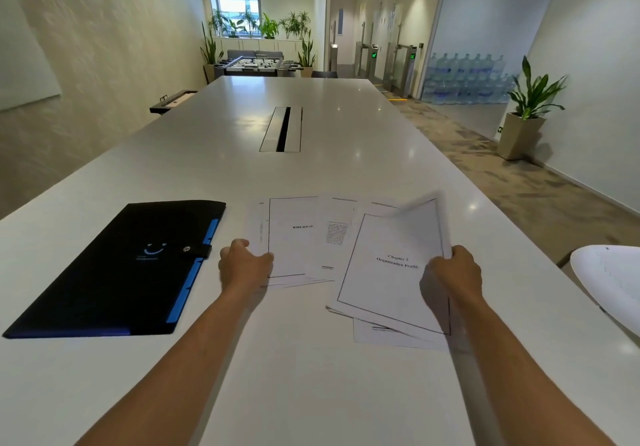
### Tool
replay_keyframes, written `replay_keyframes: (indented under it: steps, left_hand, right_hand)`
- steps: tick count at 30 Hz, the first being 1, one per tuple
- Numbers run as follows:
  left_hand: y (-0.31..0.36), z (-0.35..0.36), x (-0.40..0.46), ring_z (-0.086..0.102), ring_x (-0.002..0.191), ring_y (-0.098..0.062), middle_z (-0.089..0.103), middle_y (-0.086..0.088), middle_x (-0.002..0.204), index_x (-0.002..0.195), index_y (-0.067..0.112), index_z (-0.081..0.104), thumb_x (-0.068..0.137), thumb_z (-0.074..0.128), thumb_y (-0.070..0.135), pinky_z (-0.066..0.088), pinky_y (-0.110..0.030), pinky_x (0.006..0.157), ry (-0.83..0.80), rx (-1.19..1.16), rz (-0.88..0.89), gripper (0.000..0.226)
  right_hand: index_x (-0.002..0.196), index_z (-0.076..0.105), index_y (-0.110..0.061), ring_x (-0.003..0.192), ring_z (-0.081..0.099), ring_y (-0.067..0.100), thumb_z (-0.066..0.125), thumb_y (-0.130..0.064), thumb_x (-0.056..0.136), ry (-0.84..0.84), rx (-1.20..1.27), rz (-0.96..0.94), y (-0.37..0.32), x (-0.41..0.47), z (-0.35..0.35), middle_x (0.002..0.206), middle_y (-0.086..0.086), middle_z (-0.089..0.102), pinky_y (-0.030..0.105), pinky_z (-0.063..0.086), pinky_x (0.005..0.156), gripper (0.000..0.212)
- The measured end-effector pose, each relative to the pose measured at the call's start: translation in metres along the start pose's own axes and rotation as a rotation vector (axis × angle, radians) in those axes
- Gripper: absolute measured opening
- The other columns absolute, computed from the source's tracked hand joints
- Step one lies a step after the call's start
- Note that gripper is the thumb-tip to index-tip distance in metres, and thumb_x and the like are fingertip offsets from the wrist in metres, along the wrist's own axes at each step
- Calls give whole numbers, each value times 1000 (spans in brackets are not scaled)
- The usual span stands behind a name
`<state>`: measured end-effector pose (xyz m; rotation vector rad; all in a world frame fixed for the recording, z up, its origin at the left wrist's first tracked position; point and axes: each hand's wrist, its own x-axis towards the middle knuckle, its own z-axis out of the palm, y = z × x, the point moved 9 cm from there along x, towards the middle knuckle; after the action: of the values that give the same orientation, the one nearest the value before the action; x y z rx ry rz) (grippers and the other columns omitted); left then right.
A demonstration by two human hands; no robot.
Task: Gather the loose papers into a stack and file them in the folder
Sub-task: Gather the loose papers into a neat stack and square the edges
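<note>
While hands [349, 269] flank papers [346, 258], folder [117, 269] lies apart.

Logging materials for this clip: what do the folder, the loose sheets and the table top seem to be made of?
Folder: looks like matte black plastic or fabric, blue edging, metal snap on a strap; which of the two is unclear.
Loose sheets: thin white printed paper; one corner blurs and bends.
Table top: smooth white glossy laminate or solid surface, judging by its light reflections.

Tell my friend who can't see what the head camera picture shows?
Two bare hands gather loose papers on a long white table: the left hand holds the left sheets, the right hand lifts a titled page. A closed black folder lies left of them.
</note>
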<state>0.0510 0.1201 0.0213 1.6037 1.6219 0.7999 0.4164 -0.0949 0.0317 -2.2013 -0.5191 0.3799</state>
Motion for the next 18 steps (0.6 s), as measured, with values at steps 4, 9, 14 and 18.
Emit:
replay_keyframes:
  steps: [4, 9, 14, 18]
  left_hand:
    - [2, -1, 0, 47, 123, -32, 40, -16, 139, 138, 6, 42, 81, 70, 23, 41, -48, 102, 26, 43, 8, 66]
    - [7, 4, 3, 44, 125, -32, 36, -16, 143, 143, 5, 35, 80, 70, 20, 43, -42, 99, -21, 32, 9, 73]
    - [9, 5, 10, 45, 127, -31, 40, -17, 144, 144, 5, 34, 81, 74, 22, 41, -33, 88, -61, -53, -18, 77]
    - [10, 6, 14, 45, 128, -31, 41, -16, 145, 142, 6, 37, 80, 77, 27, 41, -31, 90, -84, -81, -20, 77]
  right_hand:
    - [131, 44, -12, 121, 42, 38, 57, -32, 82, 37, -397, -8, 5, -1, 3, 128, 19, 50, 46, 33, 97, 55]
    - [130, 42, -12, 119, 44, 38, 56, -44, 80, 27, -508, -67, 1, -3, 16, 126, 20, 52, 46, 31, 98, 61]
    - [134, 40, -12, 122, 42, 38, 58, -48, 82, 15, -521, -119, -14, -4, 27, 131, 19, 50, 45, 33, 99, 65]
    - [132, 43, -13, 123, 42, 36, 60, -49, 81, 8, -511, -162, -25, -9, 42, 130, 17, 52, 44, 35, 97, 64]
